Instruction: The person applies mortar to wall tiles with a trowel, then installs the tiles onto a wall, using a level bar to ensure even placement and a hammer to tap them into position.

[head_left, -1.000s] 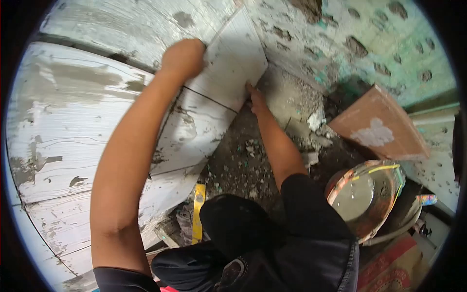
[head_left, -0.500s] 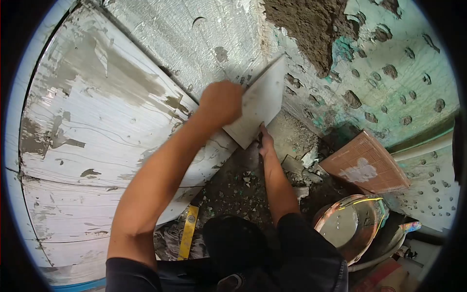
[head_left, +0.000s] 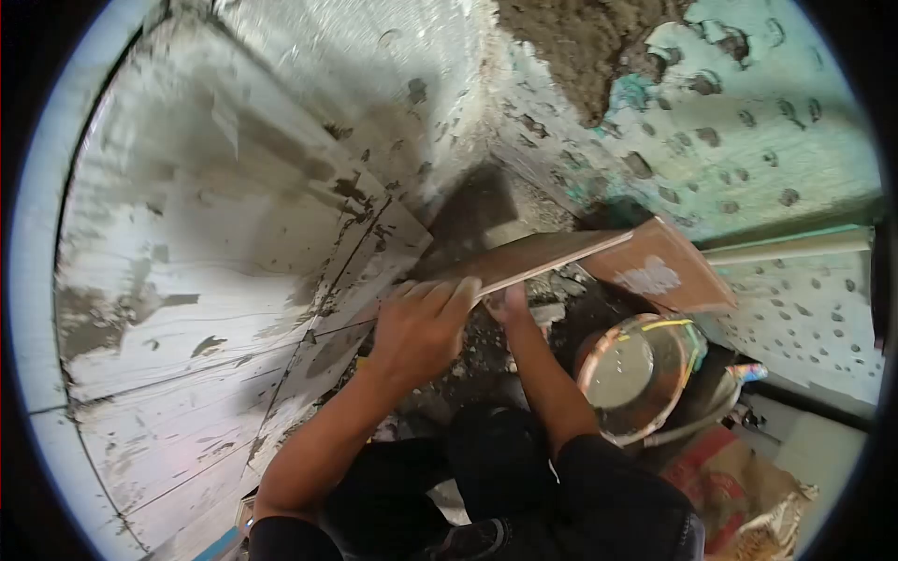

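Observation:
A tile (head_left: 524,257) is held in front of me, tilted so that its brownish back and thin pale edge show. My left hand (head_left: 426,323) grips its near left end, fingers over the edge. Under the tile's near edge, my right hand (head_left: 505,304) is partly hidden, with its fingers against the tile. To the left stands a wall of pale tiles (head_left: 187,243) smeared with grey mortar.
A bucket (head_left: 622,374) with greyish liquid stands at the right, beside a leaning brown tile (head_left: 659,271). The green wall (head_left: 767,140) is pitted with chipped holes. A torn sack (head_left: 730,486) lies at the lower right; rubble covers the floor.
The tile has swung down from near upright against the wall and now shows its brown back. My left hand went from a fist above it to gripping its end. The view has shifted.

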Demonstrator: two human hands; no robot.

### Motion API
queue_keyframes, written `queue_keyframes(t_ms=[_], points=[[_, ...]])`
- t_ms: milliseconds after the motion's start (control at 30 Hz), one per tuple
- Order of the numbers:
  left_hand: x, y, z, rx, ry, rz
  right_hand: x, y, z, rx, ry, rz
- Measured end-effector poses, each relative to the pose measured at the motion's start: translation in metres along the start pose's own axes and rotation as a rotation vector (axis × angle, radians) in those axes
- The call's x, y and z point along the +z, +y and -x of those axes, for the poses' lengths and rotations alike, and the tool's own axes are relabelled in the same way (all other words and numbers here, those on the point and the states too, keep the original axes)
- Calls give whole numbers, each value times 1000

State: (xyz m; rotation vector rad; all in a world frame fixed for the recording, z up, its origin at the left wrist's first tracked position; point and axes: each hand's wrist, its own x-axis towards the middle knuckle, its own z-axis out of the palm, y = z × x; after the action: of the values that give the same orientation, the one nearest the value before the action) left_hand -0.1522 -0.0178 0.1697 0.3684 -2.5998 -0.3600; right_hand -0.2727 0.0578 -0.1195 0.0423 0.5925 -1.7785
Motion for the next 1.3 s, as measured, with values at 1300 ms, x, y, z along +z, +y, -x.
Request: queue_keyframes(t_ms=[1300], points=[[-156, 137, 207, -1764, 14, 1488, 175, -41, 492, 175, 792, 520]])
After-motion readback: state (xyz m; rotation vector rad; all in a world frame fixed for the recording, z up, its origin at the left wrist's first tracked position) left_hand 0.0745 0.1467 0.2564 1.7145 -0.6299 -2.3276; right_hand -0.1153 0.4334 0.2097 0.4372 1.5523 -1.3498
